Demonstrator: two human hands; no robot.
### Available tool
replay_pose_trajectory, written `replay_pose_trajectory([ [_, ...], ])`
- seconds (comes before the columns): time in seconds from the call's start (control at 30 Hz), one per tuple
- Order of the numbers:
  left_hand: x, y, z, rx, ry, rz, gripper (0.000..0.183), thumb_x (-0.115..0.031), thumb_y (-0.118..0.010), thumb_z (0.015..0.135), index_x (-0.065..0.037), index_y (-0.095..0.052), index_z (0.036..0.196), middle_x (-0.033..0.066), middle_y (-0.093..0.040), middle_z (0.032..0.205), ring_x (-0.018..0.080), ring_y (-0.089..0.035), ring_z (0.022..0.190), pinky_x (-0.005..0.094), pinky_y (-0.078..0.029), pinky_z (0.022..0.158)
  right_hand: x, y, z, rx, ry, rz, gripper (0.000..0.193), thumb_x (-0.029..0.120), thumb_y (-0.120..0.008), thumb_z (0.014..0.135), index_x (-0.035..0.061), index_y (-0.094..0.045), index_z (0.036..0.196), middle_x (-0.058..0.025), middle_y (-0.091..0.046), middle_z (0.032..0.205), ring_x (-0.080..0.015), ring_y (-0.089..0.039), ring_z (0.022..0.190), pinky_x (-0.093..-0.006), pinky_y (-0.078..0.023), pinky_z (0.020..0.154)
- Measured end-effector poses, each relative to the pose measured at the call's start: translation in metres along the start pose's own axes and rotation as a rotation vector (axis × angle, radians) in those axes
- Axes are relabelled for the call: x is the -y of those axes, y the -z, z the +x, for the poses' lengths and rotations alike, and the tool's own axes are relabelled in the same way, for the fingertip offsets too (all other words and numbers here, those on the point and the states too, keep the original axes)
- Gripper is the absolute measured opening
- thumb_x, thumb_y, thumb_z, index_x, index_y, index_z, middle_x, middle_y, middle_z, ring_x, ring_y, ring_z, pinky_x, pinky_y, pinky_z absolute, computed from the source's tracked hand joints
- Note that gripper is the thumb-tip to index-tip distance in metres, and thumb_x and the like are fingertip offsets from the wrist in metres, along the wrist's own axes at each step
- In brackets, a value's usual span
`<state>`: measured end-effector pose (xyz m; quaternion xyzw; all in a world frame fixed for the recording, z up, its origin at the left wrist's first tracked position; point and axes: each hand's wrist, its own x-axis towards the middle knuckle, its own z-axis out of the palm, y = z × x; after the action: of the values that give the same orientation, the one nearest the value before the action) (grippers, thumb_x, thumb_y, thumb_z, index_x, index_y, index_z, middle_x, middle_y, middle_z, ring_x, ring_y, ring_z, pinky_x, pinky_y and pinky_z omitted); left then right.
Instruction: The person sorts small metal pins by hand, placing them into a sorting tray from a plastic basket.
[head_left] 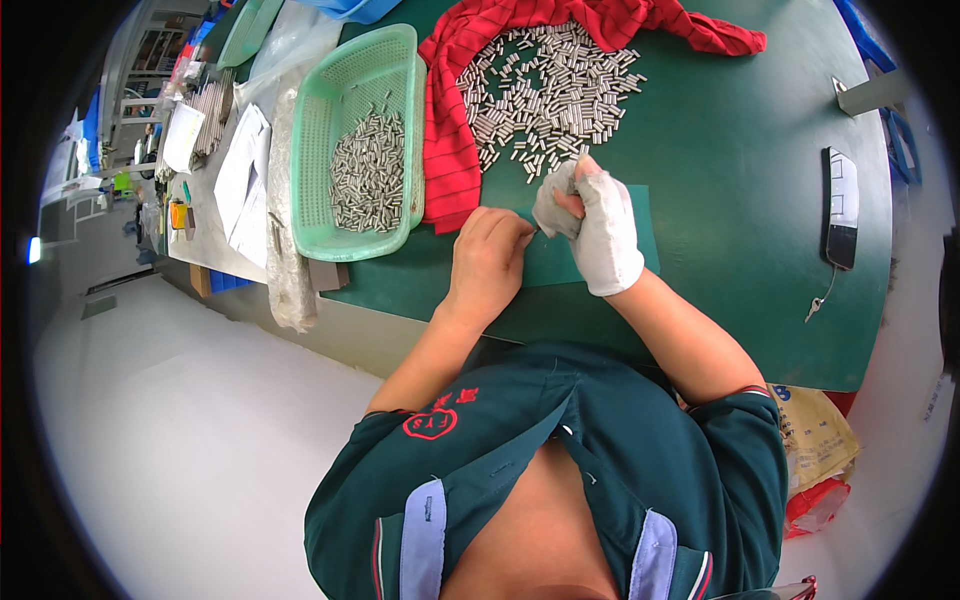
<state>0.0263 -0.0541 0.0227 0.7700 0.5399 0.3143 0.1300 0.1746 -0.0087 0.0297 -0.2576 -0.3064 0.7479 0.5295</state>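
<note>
My left hand (487, 258) is bare and rests over a green mat (640, 220), its fingers curled together. Whatever is in its fingertips, if anything, is hidden. Beside it my right hand (600, 232) wears a white glove with bare fingertips. Thumb and forefinger pinch what looks like a small metal pin (584, 154), close to the near edge of a pile of short metal pins (555, 95). That pile lies loose on the green table, partly ringed by a red cloth (452, 165) with dark stripes.
A light green plastic basket (302, 170) of similar pins (368, 175) stands left of the cloth. Papers (243, 185) and a plastic-wrapped bundle (288, 240) lie beyond it. At the right are a phone (840, 208) with a key (815, 308) on a cord, and a metal bracket (870, 93).
</note>
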Motion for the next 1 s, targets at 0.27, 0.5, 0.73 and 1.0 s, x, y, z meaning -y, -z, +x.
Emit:
replay_pose_trajectory([
  [0.27,0.002,0.000,0.000,-0.025,-0.001,-0.012,0.016,0.008,-0.065,0.069,0.000,-0.059,0.081,0.0127,-0.060,0.080,0.0315,-0.057,0.076,0.0388,-0.046,0.066,-0.003,-0.006,-0.002,-0.098,0.010,-0.137,0.040,0.035,-0.042,0.098,0.0085,-0.040,0.068,0.0013,-0.037,0.061,-0.0093,-0.033,0.055,-0.0256,-0.029,0.052],
  [0.5,-0.001,0.019,0.002,-0.067,-0.008,0.006,0.013,0.005,-0.065,0.072,-0.001,-0.059,0.082,0.0129,-0.059,0.081,0.0309,-0.056,0.077,0.0379,-0.046,0.068,0.019,0.000,0.007,0.093,0.032,0.198,0.038,0.029,-0.036,0.098,0.0120,-0.033,0.065,0.0018,-0.029,0.055,-0.0114,-0.027,0.051,-0.0288,-0.028,0.053],
  [0.73,0.024,0.098,0.008,-0.330,0.184,0.469,0.011,-0.002,-0.063,0.078,-0.004,-0.060,0.089,0.0100,-0.059,0.087,0.0300,-0.055,0.086,0.0407,-0.044,0.076,0.021,0.000,0.008,-0.049,0.048,0.069,0.040,0.032,-0.037,0.099,0.0117,-0.033,0.065,0.0021,-0.027,0.054,-0.0111,-0.025,0.049,-0.0292,-0.027,0.052],
  [1.0,0.004,0.018,0.036,-0.129,-0.014,0.125,0.016,-0.006,-0.071,0.072,-0.005,-0.058,0.082,0.0089,-0.057,0.081,0.0291,-0.056,0.081,0.0389,-0.046,0.071,0.018,0.001,0.011,-0.087,0.009,0.101,0.041,0.031,-0.037,0.100,0.0118,-0.032,0.064,0.0019,-0.025,0.053,-0.0117,-0.024,0.048,-0.0296,-0.027,0.052],
])
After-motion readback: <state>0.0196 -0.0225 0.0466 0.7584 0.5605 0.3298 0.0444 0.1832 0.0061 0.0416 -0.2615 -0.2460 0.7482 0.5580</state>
